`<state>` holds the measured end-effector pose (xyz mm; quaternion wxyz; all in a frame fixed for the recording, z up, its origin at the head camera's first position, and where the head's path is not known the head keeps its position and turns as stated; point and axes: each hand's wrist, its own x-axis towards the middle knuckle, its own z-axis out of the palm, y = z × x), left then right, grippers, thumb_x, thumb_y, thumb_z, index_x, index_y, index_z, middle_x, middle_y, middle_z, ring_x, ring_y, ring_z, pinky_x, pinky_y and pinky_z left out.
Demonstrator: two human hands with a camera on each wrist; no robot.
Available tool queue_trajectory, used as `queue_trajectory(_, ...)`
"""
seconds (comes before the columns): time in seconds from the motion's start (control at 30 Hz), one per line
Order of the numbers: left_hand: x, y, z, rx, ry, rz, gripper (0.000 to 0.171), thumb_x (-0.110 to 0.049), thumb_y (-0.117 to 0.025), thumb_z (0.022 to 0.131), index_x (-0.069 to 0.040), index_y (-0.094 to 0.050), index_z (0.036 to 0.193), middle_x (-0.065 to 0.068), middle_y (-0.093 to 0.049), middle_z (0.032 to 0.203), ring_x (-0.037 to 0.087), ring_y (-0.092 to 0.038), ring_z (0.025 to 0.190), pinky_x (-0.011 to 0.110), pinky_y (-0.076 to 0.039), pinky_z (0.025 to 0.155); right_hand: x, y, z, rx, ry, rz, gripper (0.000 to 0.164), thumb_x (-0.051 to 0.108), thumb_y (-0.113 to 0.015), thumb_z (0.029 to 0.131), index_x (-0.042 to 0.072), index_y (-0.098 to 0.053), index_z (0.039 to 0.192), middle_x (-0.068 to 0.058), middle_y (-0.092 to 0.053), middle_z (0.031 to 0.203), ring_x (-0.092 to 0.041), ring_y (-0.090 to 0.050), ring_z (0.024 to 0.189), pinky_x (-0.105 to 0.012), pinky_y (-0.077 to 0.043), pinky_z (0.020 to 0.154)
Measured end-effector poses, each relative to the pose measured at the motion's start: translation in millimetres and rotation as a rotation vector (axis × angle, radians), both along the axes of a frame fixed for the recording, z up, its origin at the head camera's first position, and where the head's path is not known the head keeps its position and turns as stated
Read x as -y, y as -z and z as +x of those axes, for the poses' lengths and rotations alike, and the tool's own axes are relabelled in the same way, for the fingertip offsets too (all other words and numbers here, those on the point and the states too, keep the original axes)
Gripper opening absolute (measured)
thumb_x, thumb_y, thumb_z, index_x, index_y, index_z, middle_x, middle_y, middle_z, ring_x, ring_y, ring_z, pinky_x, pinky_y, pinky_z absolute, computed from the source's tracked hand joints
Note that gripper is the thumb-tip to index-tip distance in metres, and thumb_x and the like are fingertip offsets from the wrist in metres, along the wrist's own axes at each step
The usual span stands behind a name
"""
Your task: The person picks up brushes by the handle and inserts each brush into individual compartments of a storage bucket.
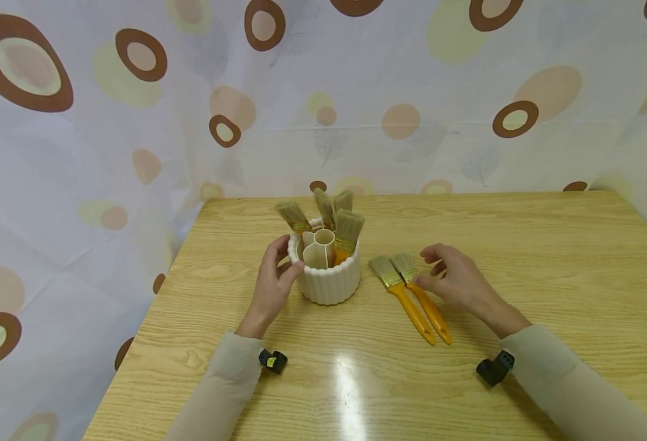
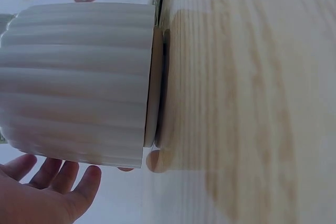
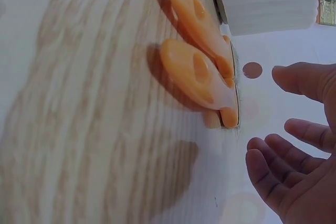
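A white ribbed round organizer (image 1: 329, 285) stands on the table, with several paintbrushes (image 1: 348, 229) in it, bristles up. My left hand (image 1: 272, 275) holds its left side, thumb at the front rim and fingers along the wall. In the left wrist view, those fingers (image 2: 86, 187) lie beside the organizer's ribbed wall (image 2: 79, 82). Two paintbrushes with orange handles (image 1: 412, 309) lie side by side to the right, handle ends towards me. Over the right one's bristle end hovers my right hand (image 1: 453, 278), thumb and fingers spread apart. The right wrist view shows nothing between them (image 3: 294, 150).
Inside the organizer, thin dividers (image 1: 317, 254) surround a central tube (image 1: 324, 237). The wooden table (image 1: 549, 263) extends to the right and backs onto a patterned cloth (image 1: 367, 153). Another cloth (image 1: 70, 245) hangs along the left edge.
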<state>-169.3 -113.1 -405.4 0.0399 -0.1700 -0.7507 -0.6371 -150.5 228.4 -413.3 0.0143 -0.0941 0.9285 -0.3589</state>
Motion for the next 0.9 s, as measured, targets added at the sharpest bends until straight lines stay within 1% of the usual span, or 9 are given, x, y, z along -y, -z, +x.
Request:
queue_trajectory(0.13, -3, -14.7, 8.9, -0.007, -0.002, -0.009, 0.054, 0.002, -0.05, 0.093, 0.011, -0.028, 0.141, 0.027, -0.036, 0.141, 0.037, -0.038, 0.129, 0.052, -0.035, 0.104, 0, 2.4, -1.5, 0.02, -0.018, 0.001, 0.057, 0.028, -0.072, 0.085, -0.001, -0.05, 0.129, -0.02, -0.054, 0.123, -0.03, -0.055, 0.099, -0.044, -0.051, 0.077)
queue_trajectory(0.43, -3, -14.0, 9.0, -0.016, -0.004, -0.01, 0.051, 0.002, -0.05, 0.093, 0.011, -0.031, 0.14, 0.026, -0.038, 0.139, 0.036, -0.039, 0.128, 0.052, -0.035, 0.104, 0, 6.9, -3.0, 0.035, -0.054, 0.029, 0.055, 0.026, -0.072, 0.086, -0.002, -0.051, 0.128, -0.02, -0.054, 0.123, -0.031, -0.055, 0.098, -0.044, -0.051, 0.077)
queue_trajectory(0.7, -3, -14.8, 9.6, -0.007, -0.005, -0.018, 0.051, 0.001, -0.05, 0.093, 0.011, -0.031, 0.139, 0.026, -0.037, 0.139, 0.036, -0.039, 0.129, 0.052, -0.035, 0.104, 0, 12.2, -6.5, 0.063, -0.091, 0.055, 0.057, 0.026, -0.072, 0.085, -0.004, -0.051, 0.129, -0.023, -0.054, 0.119, -0.027, -0.057, 0.091, -0.038, -0.051, 0.069)
queue_trajectory(0.9, -3, -15.2, 9.7, -0.013, -0.006, -0.012, 0.051, 0.003, -0.05, 0.092, 0.012, -0.031, 0.139, 0.027, -0.038, 0.138, 0.037, -0.039, 0.128, 0.052, -0.035, 0.104, 0, 13.1, -7.6, 0.07, -0.112, 0.05, 0.057, 0.025, -0.072, 0.085, -0.005, -0.05, 0.129, -0.024, -0.054, 0.119, -0.027, -0.058, 0.09, -0.039, -0.052, 0.07)
